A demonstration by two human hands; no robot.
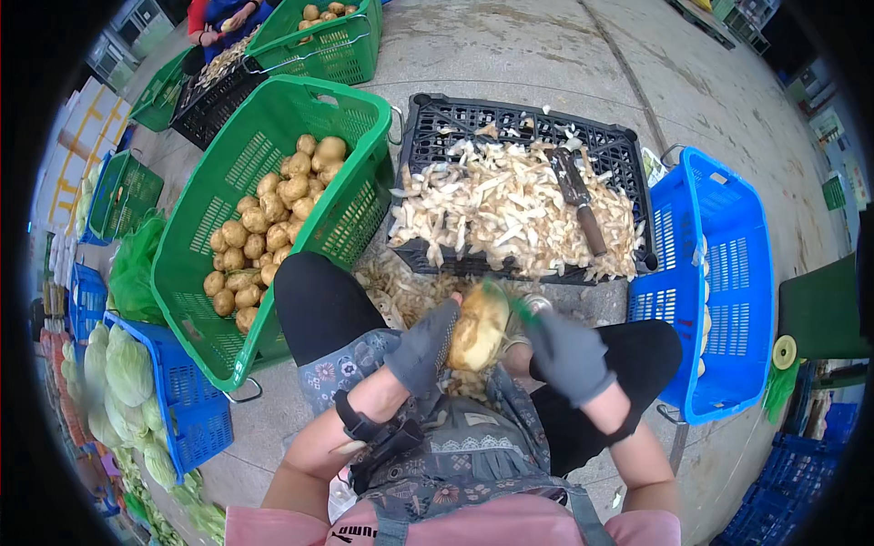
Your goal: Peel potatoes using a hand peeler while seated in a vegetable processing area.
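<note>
1. A large potato (pixel 479 328), brown skin on part of it and pale yellow flesh bare elsewhere, is held up in front of the person, above the lap and between the knees.
2. The left hand (pixel 424 348), in a grey glove, has its fingers closed around the potato's left side.
3. The right hand (pixel 572 357), also grey-gloved, is blurred; its fingers are curled around a green tool (pixel 530 309), which reaches toward the upper right of the potato. Whether the tool touches the potato, and how each finger sits, I cannot tell.
4. Under the hands lies a patterned grey apron (pixel 444 466), worn over a pink top; dark trousers cover the knees.
5. Just beyond, an upturned-looking black crate (pixel 435 111) carries a heap of pale peelings (pixel 492 214). A knife (pixel 590 226) with a brown handle lies on the heap's right part, handle toward the person. More scraps lie on the floor (pixel 510 55) near the crate.
6. At the left, a green basket (pixel 187 196) holds many brown potatoes (pixel 258 227).
7. At the right, a blue basket (pixel 742 300) holds pale pieces, mostly hidden by its wall.
8. Farther left, cabbages (pixel 127 369) rest by a blue crate (pixel 198 414).
9. At the upper left, another person (pixel 223 23) sits near a second green basket (pixel 332 56).
</note>
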